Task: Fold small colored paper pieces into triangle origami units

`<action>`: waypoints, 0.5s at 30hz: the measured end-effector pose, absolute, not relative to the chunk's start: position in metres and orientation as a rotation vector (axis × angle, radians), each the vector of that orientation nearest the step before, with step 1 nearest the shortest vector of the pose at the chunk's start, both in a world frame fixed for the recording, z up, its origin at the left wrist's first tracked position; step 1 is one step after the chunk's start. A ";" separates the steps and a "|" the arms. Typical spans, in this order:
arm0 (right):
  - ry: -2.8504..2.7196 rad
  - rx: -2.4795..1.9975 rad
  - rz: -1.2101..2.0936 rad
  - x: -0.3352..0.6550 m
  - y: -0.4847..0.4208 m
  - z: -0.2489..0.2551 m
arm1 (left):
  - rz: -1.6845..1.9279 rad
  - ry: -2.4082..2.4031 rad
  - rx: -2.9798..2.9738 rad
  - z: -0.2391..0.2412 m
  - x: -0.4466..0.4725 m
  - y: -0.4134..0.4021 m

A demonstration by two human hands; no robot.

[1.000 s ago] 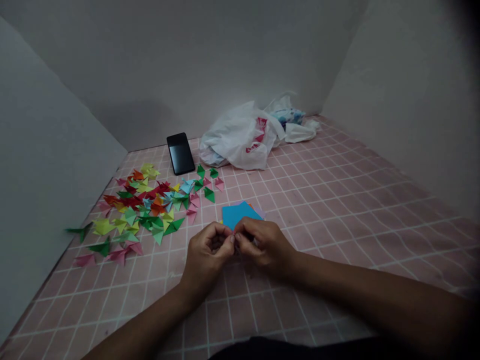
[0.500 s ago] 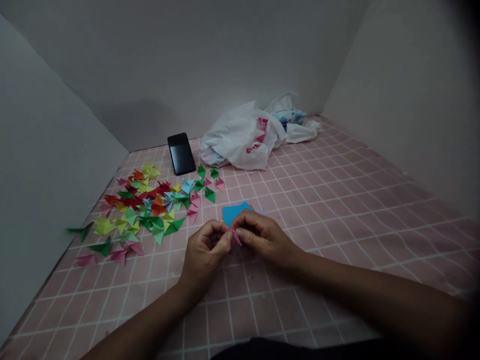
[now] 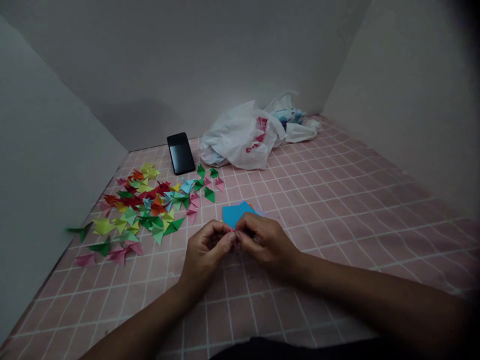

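Pink paper piece [image 3: 234, 229] has sunk almost out of sight since the last view, pinched between your left hand [image 3: 206, 255] and right hand [image 3: 264, 242], held together just before the blue paper sheets [image 3: 235, 214]; a loose pinch could drop it, hard pressure crumple it

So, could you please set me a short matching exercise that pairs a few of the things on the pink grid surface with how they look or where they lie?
Things:
1. black smartphone
2. white plastic bag
3. blue paper square
4. folded paper pieces

Places or states:
A. crumpled, with red print
B. lying on other paper sheets
C. in a multicoloured scatter on the left of the pink grid surface
D. dark and glossy, close to the back wall

Pairs: 1-D, 2-A, 3-B, 4-C.
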State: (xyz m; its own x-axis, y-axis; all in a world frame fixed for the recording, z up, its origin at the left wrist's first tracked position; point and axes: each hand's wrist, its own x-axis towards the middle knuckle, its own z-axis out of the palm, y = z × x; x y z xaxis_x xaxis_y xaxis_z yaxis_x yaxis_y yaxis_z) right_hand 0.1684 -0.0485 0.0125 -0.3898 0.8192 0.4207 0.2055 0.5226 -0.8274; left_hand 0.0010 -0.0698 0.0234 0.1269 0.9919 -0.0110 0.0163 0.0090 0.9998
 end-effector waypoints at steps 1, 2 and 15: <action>-1.881 -0.841 0.878 0.168 -0.048 0.012 | 1.102 1.130 1.269 0.023 0.001 -0.070; -1.880 -0.836 0.881 0.169 -0.048 0.012 | 1.103 1.130 1.270 0.023 0.001 -0.070; -1.797 -0.877 1.103 0.168 -0.048 0.013 | 1.107 1.204 1.347 0.022 0.000 -0.071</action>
State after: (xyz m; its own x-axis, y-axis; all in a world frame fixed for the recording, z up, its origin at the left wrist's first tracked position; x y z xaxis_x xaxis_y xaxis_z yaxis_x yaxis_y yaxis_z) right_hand 0.1682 -0.0484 0.0133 -0.4103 0.8652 0.2882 0.1349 0.3701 -0.9191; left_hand 0.0001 -0.0710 0.0220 0.0939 0.9954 0.0201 0.1030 -0.0298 0.9942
